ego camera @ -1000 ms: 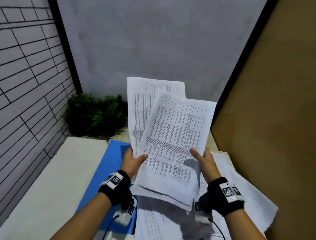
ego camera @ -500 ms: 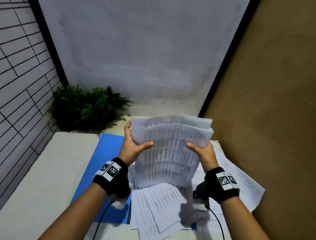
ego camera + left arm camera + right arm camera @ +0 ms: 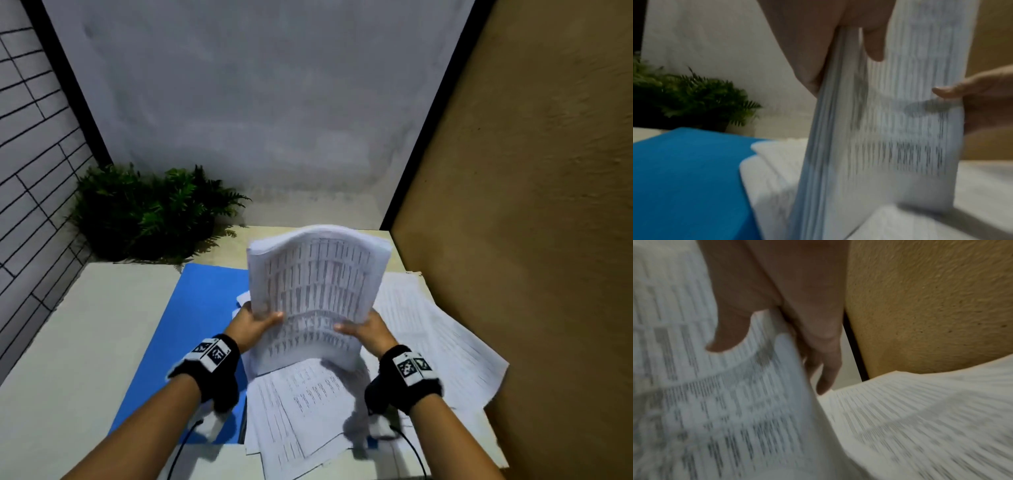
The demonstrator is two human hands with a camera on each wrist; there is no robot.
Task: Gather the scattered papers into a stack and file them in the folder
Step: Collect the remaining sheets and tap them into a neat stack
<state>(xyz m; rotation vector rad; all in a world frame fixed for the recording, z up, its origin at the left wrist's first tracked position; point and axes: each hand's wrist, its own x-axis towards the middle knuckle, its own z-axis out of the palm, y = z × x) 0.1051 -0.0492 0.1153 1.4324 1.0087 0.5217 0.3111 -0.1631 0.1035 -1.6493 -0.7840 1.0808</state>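
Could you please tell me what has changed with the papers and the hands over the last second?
The stack, fanned out and held high a second ago, has been squared up and brought down, its lower edge now at the loose papers on the table. The left hand and right hand kept their grip on its sides throughout. The blue folder, plant and loose papers stayed put.

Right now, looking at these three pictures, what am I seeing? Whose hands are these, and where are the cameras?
No machine here: a person works with bare hands. One camera sits on the head, one on each black wrist band. From the head, the left hand and right hand grip a stack of printed papers, held upright. More loose papers lie beneath on the table, partly over a blue folder. A green plant stands in the corner. The wrist pictures show the same stack up close, blurred.
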